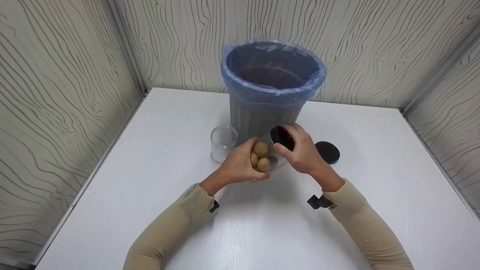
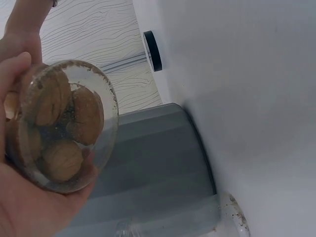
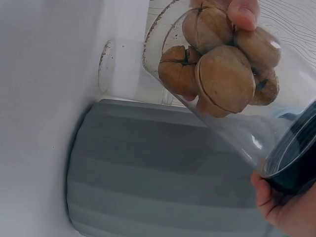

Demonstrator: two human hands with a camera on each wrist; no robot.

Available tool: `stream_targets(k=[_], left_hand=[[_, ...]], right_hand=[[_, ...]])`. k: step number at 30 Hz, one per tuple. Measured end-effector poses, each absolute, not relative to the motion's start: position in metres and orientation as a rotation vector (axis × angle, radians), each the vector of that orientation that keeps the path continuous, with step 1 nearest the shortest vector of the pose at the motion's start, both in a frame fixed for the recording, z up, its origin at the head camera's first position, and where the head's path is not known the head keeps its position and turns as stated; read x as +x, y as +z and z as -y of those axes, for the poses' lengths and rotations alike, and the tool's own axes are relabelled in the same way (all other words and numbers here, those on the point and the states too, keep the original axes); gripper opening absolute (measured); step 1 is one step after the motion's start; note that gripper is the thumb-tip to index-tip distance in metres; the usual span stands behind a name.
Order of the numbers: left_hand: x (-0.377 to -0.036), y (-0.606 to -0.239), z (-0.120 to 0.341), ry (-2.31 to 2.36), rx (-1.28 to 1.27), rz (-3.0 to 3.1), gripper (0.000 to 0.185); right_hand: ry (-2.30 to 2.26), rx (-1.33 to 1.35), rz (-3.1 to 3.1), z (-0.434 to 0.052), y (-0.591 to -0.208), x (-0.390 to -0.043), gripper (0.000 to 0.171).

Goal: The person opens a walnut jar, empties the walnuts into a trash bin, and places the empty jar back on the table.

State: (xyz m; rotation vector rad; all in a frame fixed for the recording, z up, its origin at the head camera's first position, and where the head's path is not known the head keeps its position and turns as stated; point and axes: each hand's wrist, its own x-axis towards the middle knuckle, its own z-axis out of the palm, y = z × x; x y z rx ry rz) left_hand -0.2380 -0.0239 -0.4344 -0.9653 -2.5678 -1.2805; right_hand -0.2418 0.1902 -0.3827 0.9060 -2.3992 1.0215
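The gray bin (image 1: 262,112) and empty jar (image 1: 224,143) block the far side; near tabletop (image 1: 262,232) lies open.

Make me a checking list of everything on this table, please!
Surface: white table, bare in front.
Job's things: clear jar of walnuts, tilted, black lid on it.
Clutter: empty clear jar, loose black lid, grey bin with blue liner.
Hands: left hand holds the jar's base; right hand grips the lid.
Cables: nothing seen.
Surroundings: wavy-patterned walls.
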Motion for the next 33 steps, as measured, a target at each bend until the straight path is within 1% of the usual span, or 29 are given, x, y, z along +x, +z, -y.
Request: stream_targets(k=[9, 22, 28, 33], left_hand=[[-0.238, -0.433, 0.022, -1.232, -0.980, 2.568, 0.094], [-0.238, -0.433, 0.019, -1.213, -0.959, 2.575, 0.096], [-0.236, -0.435, 0.022, -1.425, -1.050, 2.626, 0.100], [-0.237, -0.435, 0.023, -1.536, -1.099, 2.605, 0.097]], right_hand=[[1.029, 0.938, 2.342, -0.193, -0.383, -0.243, 0.059], [1.011, 0.974, 2.292, -0.196, -0.384, -0.244, 0.064], [0.965, 1.091, 2.279, -0.199, -0.382, -0.240, 0.068], [0.942, 1.147, 2.274, -0.201, -0.378, -0.240, 0.067]])
